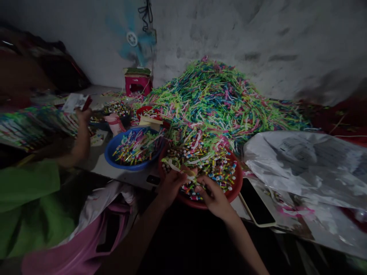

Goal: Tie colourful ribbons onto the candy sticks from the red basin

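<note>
Head view, dim light. Left hand (171,186) and right hand (213,196) meet over the near rim of a red bowl (236,183). Both are curled narrow, fingers pinched on one pale strip (180,170) that runs between them; what else they grip cannot be told. The red bowl is heaped with small coloured pieces (209,162), short and banded, with loose white strips among them.

Just left of it, nearly touching, sits a blue bowl (110,152) holding more of the same pieces. Behind both bowls rises a large pile of shredded strips (218,95), green, blue and pink, reaching back to the wall. A dark phone (256,208) lies flat on the desk (126,173) just right of the red bowl, and a crumpled clear plastic bag (309,168) lies beyond it.

At far left another person's hand (82,131), on a green-sleeved arm, holds a small white packet (75,101). A pink stool (138,84) stands by the wall with a blue fan (132,39) above it.
</note>
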Tool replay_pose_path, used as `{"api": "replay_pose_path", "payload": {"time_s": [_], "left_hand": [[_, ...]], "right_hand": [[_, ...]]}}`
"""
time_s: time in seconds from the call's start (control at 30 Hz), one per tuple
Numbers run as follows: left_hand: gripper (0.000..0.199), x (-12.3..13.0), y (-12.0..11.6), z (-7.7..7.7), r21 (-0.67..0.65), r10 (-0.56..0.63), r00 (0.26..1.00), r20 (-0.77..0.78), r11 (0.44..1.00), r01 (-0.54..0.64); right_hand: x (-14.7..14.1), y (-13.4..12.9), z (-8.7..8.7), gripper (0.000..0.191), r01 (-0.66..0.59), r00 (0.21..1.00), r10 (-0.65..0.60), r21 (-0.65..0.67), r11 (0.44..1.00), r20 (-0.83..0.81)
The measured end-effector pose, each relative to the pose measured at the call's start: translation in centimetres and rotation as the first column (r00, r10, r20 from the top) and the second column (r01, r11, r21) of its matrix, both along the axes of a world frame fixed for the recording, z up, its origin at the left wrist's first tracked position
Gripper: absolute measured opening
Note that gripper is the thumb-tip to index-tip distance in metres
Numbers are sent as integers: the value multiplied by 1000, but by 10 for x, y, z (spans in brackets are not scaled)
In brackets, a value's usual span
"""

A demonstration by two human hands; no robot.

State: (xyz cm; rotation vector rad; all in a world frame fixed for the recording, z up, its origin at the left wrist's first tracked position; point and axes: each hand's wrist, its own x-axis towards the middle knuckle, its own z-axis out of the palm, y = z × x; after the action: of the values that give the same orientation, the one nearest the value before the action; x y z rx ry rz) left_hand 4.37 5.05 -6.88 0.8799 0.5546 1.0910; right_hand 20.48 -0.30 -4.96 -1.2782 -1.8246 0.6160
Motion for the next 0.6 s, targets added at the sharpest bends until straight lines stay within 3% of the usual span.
{"api": "replay_pose_path", "payload": {"time_s": [0.1, 0.2, 0.33, 0.43, 0.5, 0.57, 0.6], "left_hand": [[31, 2, -9, 5, 5, -42, 999, -13, 999, 42], [34, 4, -12, 15, 26, 0, 999, -48, 1000, 1], [54, -15, 15, 33, 178, 258, 936, -242, 960, -218], [56, -46, 60, 48, 420, 486, 739, -467, 857, -298], [51, -65, 88, 58, 609, 643, 491, -588, 751, -255], [49, -73, 106, 66, 754, 759, 215, -615, 646, -122], [48, -71, 109, 69, 793, 789, 128, -601, 608, -29]], "right_hand": [[1, -3, -1, 11, 49, 998, -52, 67, 997, 35], [-2, -3, -1, 11, 123, 986, -136, 126, 984, 94], [-13, 0, 1, 12, 85, 930, -118, 109, 990, 348], [-21, 2, 3, 14, 47, 855, -83, 84, 995, 513], [-24, 4, 3, 16, 38, 839, -71, 73, 997, 539], [-24, 4, 3, 19, 32, 845, -60, 61, 998, 531], [-23, 4, 2, 20, 35, 854, -60, 58, 998, 516]]}}
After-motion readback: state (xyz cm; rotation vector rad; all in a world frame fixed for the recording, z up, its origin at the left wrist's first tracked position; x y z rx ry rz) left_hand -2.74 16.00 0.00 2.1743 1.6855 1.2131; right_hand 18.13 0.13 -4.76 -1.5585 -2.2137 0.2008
